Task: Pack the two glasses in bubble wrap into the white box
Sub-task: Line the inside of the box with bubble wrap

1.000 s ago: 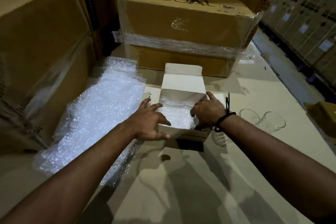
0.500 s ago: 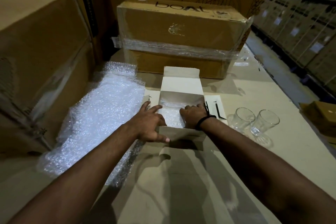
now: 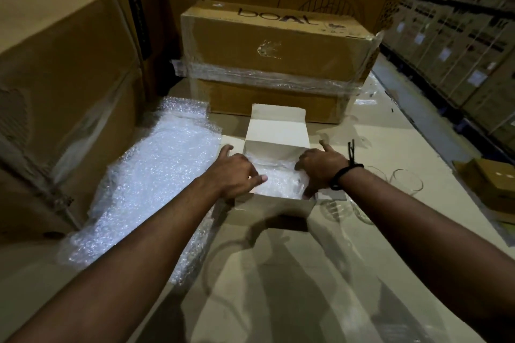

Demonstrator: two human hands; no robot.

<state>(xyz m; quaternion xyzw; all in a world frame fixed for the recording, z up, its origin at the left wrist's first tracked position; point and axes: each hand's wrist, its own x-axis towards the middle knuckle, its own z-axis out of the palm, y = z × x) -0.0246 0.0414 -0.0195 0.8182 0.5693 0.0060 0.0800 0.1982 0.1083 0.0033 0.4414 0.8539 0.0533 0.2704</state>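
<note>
The open white box sits mid-table with its lid flap raised at the back. A piece of bubble wrap lines the inside. My left hand rests on the box's left rim, index finger stretched over the side flap and thumb over the wrap. My right hand presses the wrap down along the right wall, index finger pointing away. The two clear glasses stand unwrapped on the table right of the box, blurred and partly hidden by my right forearm.
A large bubble wrap sheet lies left of the box. A taped brown carton stands right behind it, and tall cartons wall the left. A small brown box sits at the right table edge.
My right hand has shifted from the middle of the box to its right wall, spreading the wrap. My left hand has stayed on the left rim. The glasses have not moved.
</note>
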